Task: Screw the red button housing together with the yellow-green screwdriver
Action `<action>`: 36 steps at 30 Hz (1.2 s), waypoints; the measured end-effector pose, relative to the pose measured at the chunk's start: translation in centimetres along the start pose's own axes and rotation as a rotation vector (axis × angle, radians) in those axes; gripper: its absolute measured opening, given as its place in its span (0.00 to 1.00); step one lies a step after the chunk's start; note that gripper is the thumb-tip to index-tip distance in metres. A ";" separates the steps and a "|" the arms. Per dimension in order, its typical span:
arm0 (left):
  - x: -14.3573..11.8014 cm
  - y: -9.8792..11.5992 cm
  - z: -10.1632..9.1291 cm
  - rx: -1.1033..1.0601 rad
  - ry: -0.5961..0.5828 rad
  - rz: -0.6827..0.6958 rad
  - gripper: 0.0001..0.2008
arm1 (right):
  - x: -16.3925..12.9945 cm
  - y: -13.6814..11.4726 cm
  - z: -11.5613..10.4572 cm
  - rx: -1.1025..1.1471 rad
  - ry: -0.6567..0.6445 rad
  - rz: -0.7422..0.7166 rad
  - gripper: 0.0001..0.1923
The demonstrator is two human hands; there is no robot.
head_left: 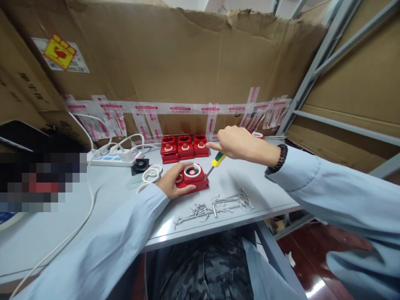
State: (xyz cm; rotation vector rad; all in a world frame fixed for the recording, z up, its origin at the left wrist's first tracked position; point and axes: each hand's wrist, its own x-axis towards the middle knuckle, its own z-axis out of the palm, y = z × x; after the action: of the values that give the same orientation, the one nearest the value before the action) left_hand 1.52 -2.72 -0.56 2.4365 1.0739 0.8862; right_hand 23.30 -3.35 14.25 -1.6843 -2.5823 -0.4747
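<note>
My left hand (173,182) is wrapped round the left side of a red plastic housing (200,184) with a white ring (192,170) on its top. In my right hand (233,142) is a screwdriver (218,160) with a yellow and green handle, held at a slant. Its tip meets the right end of the housing, near a corner; whether a screw sits under it is too small to tell. Close in front of the housing lie a heap of loose screws (197,209) and several thin metal rods (229,199) with wisps of wrapping.
Three more red housings (185,148) stand in a row behind. White rings (152,174), a black square part (140,166) and a power strip (115,157) with plugs lie to the left. A cardboard wall (187,62) closes off the back; a metal frame (312,75) rises at right.
</note>
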 end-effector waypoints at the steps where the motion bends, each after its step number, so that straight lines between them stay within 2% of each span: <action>1: 0.0 -0.1 0.0 0.002 0.003 0.003 0.31 | 0.0 0.0 0.0 -0.004 -0.001 -0.010 0.18; 4: 0.0 -0.2 0.1 -0.002 0.007 0.022 0.31 | -0.1 -0.3 -0.2 0.060 0.099 -0.122 0.09; 6: 0.0 -0.3 0.1 0.012 0.015 0.033 0.31 | 0.0 -1.0 -0.4 0.143 0.155 -0.280 0.06; 9: 0.1 -0.3 0.1 0.049 0.030 0.037 0.31 | 0.1 -2.3 -0.2 0.209 0.126 -0.607 0.06; 11: 0.1 -0.4 0.0 0.056 0.026 0.043 0.30 | 0.3 -2.9 0.3 0.194 0.077 -0.693 0.07; 15: 0.1 -0.5 0.1 0.028 0.008 0.073 0.30 | 1.0 -2.3 1.6 0.270 0.036 -0.647 0.06; 18: 0.1 -0.6 0.2 0.012 0.015 0.062 0.31 | 1.3 -1.0 1.5 0.372 0.121 -0.558 0.07; 22: 0.0 -0.6 0.3 0.015 0.046 0.072 0.31 | 0.7 0.1 0.4 0.628 0.239 -0.484 0.05; 26: 0.0 -0.4 0.2 -0.004 0.028 0.034 0.30 | 0.1 0.3 0.0 0.810 0.281 -0.418 0.05; 36: -0.1 -0.5 0.2 -0.016 0.032 0.033 0.31 | 0.0 0.9 0.4 0.850 0.264 -0.311 0.05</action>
State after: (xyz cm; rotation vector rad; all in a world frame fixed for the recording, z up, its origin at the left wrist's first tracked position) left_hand 1.36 -2.46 -0.96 2.4418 1.0364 0.9433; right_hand 24.16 -2.88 14.10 -0.8789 -2.3184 0.3503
